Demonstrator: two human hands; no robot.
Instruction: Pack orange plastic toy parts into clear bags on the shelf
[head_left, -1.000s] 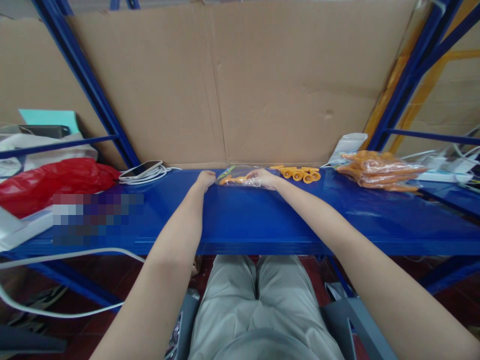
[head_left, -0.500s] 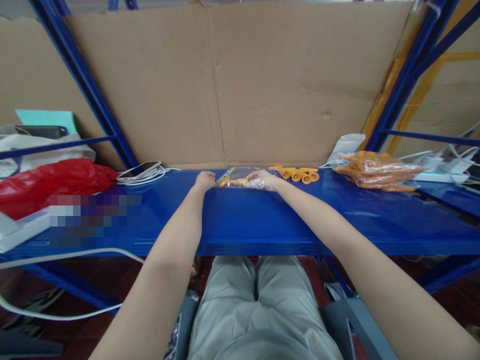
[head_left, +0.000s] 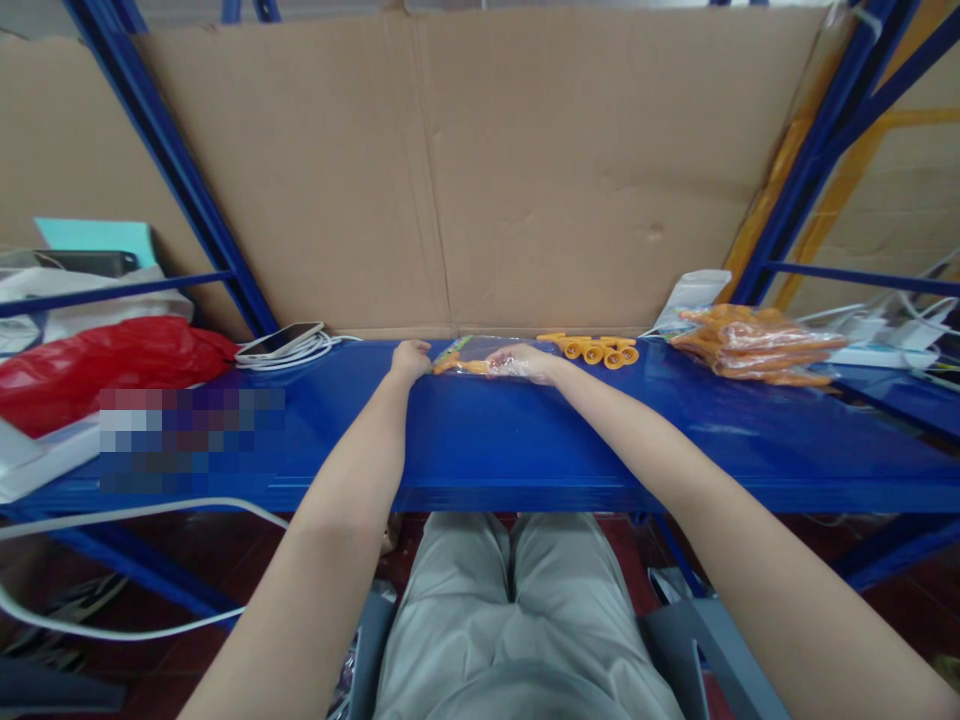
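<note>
A clear plastic bag (head_left: 480,345) with a green printed part at its left end lies flat near the back of the blue table. My left hand (head_left: 410,361) is at the bag's left end, its fingers closed at the edge. An orange plastic piece (head_left: 459,367) shows within the bag. My right hand (head_left: 523,362) is closed around the right end of this piece and appears to be inside the bag; the plastic partly covers its fingers. Just right of it lie several orange pieces with round cup-shaped ends (head_left: 592,354).
Bagged orange pieces (head_left: 750,345) are piled on the right, beside a white power strip (head_left: 892,352). To the left are a phone (head_left: 281,340) on a coiled white cable (head_left: 300,358) and a red bag (head_left: 120,360). A cardboard sheet (head_left: 525,170) stands behind the table (head_left: 495,440).
The orange piece and the bag's printed end have shifted slightly, and the bag lies a little more spread. My right fingers have moved slightly left; my left hand has barely moved.
</note>
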